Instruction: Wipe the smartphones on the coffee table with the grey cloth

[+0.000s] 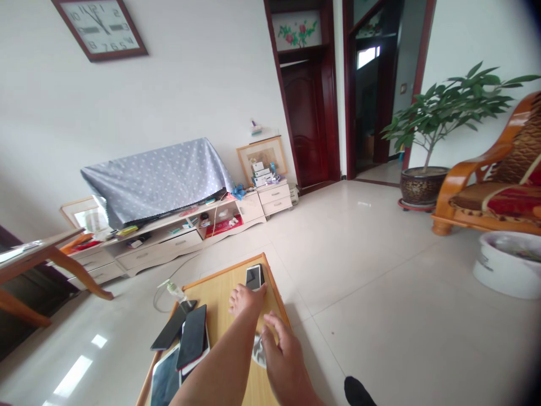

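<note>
A white-framed smartphone [253, 277] with a dark screen lies near the far right corner of the wooden table [224, 282]. My left hand [246, 299] reaches to its near end, fingers spread to the left and the thumb by its right corner. Whether the hand touches the phone I cannot tell. My right hand [284, 358] hovers closer to me at the table's right edge, thumb and index finger apart, nothing between them. Partly behind its thumb is a crumpled white cloth [258, 352].
Left on the table are a dark phone [193, 332] on a white device, another dark slab [171, 327], a tablet [165, 376] and a pump bottle [174, 290]. Beyond stand a covered TV [156, 180] on a low cabinet [177, 245], a potted plant [425, 183] and a white tub [502, 273].
</note>
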`<action>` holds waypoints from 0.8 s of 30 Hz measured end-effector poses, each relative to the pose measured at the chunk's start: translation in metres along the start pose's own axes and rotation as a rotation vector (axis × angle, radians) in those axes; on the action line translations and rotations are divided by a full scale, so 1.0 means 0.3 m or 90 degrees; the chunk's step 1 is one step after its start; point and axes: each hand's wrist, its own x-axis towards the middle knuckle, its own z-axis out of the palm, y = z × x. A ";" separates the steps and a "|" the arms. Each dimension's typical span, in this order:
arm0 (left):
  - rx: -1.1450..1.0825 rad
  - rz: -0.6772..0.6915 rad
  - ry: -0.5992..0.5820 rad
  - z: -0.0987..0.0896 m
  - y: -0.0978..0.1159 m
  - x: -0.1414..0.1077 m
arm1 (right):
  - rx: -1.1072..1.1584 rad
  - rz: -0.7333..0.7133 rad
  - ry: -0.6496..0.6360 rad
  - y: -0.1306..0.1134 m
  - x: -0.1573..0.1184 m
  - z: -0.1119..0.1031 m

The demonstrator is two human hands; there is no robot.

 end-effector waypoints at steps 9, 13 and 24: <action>-0.054 0.216 -0.030 -0.106 -0.145 -0.148 | 0.234 0.230 0.047 -0.035 0.020 -0.035; -0.053 0.285 -0.051 -0.156 -0.268 -0.260 | 0.202 0.186 0.041 -0.045 -0.007 -0.014; -0.041 0.124 -0.009 -0.171 -0.283 -0.139 | 0.201 0.260 0.037 0.008 -0.070 0.121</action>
